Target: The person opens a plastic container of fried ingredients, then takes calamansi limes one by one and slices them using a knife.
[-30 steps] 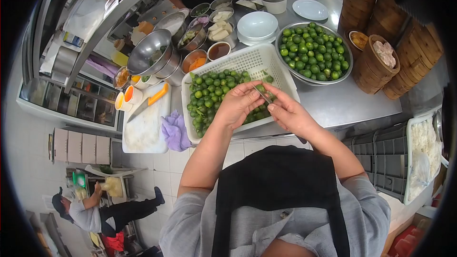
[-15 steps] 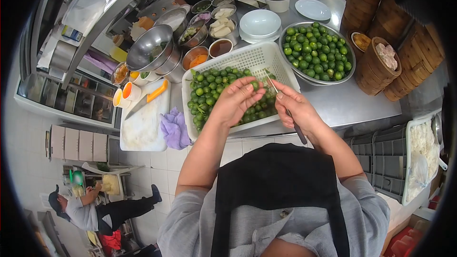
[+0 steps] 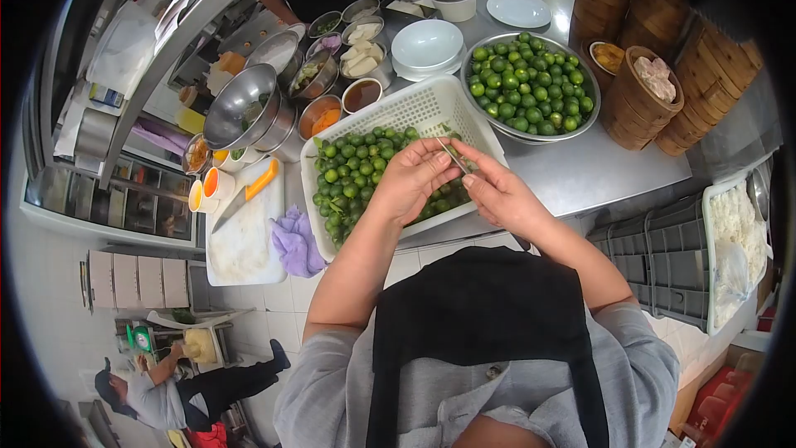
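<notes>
My left hand (image 3: pixel 414 180) is closed in a pinch above the white plastic basket, its fingertips around a small green lime that is mostly hidden now. My right hand (image 3: pixel 503 188) grips a small knife (image 3: pixel 453 156) with a thin blade, which lies against the left fingertips. The knife's dark handle is largely covered by the palm. Below both hands, many green limes (image 3: pixel 352 168) fill the left and front of the basket (image 3: pixel 421 106). Behind and to the right, a metal bowl (image 3: pixel 594 120) is heaped with more limes (image 3: pixel 531 83).
A cutting board (image 3: pixel 249 253) with an orange-handled knife (image 3: pixel 261 181) and a purple cloth (image 3: pixel 296 242) lie left of the basket. Metal bowls (image 3: pixel 240 108) and a sauce cup (image 3: pixel 362 96) stand behind. Bamboo steamers (image 3: pixel 634 116) rise at right. Another person (image 3: pixel 178 390) works at lower left.
My hands have come closer together, and the knife blade now rests at the left fingertips. The lime, plainly visible earlier, is mostly covered. The view has shifted slightly, moving the table leftward.
</notes>
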### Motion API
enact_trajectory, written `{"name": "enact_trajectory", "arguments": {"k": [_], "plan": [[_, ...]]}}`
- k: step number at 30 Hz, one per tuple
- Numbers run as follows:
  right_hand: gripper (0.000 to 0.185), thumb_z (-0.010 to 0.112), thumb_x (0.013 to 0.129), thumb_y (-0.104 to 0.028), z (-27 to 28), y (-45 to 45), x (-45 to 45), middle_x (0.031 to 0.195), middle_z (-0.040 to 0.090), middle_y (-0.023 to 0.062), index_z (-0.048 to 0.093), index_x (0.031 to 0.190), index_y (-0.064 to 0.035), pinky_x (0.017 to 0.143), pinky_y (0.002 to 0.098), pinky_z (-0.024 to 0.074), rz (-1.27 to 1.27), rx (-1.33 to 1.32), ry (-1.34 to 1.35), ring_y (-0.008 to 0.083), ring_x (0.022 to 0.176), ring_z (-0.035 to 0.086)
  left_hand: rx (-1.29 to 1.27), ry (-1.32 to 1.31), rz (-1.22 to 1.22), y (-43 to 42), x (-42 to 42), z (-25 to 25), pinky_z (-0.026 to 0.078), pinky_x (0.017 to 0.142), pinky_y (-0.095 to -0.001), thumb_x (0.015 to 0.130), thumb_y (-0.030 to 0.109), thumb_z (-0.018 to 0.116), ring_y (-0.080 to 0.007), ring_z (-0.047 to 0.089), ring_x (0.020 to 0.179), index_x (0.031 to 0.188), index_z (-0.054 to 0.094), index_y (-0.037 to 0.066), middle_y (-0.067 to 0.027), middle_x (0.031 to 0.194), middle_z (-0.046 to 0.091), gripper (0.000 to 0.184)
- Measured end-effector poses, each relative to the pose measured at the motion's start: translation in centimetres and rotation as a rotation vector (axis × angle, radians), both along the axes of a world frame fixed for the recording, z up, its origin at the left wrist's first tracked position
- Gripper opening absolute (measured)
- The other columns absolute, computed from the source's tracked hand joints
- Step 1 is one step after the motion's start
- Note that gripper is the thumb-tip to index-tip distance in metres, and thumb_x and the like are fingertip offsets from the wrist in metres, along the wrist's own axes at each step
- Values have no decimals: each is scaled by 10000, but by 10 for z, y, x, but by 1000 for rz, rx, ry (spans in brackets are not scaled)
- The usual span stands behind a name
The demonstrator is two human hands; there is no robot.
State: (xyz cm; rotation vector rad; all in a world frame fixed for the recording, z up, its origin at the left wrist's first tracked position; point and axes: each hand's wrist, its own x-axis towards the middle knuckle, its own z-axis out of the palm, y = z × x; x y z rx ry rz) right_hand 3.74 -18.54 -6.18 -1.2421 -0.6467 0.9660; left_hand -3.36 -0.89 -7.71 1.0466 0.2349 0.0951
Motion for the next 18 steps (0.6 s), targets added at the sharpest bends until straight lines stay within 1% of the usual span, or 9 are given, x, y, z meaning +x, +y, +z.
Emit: {"name": "enact_trajectory", "arguments": {"k": [4,7,9,12,15,18], "plan": [[450,441,957,-100,0,1,1,664,389,-75,386,1401,-146,447,173,280,-26,-7,-52,11,512,322,18,-13,19,-1,-1,3,516,812,-243,885,112,616,-128,615,892,1115,540,15,-58,978,622,261],[432,440,961,-104,-6,1,5,662,396,-70,409,1390,-142,429,183,282,-2,26,9,10,491,319,68,-28,40,-1,-2,2,518,824,-249,886,107,613,-146,621,908,1117,539,8,-72,1001,623,262],[433,435,967,-121,-9,1,9,651,394,-61,394,1398,-145,406,192,287,-25,21,116,21,455,321,72,-16,41,-1,-3,4,517,834,-254,884,106,615,-155,623,919,1121,537,6,-82,1014,623,269],[442,429,972,-146,-10,0,11,633,383,-50,367,1410,-145,384,200,290,-35,15,175,38,424,321,66,3,27,5,-4,7,517,853,-266,881,103,617,-174,624,947,1129,535,4,-100,1047,619,280],[457,418,974,-155,-9,-1,12,616,370,-44,335,1424,-151,382,200,292,-14,15,223,48,421,323,60,24,9,16,-3,8,516,862,-274,878,97,618,-184,620,963,1130,536,7,-105,1068,613,279],[465,407,976,-156,-1,-2,4,609,368,-42,316,1432,-161,380,201,293,26,-2,209,46,420,314,53,39,-4,16,-1,5,513,868,-277,874,80,618,-181,613,965,1128,538,13,-98,1065,606,274]]}}
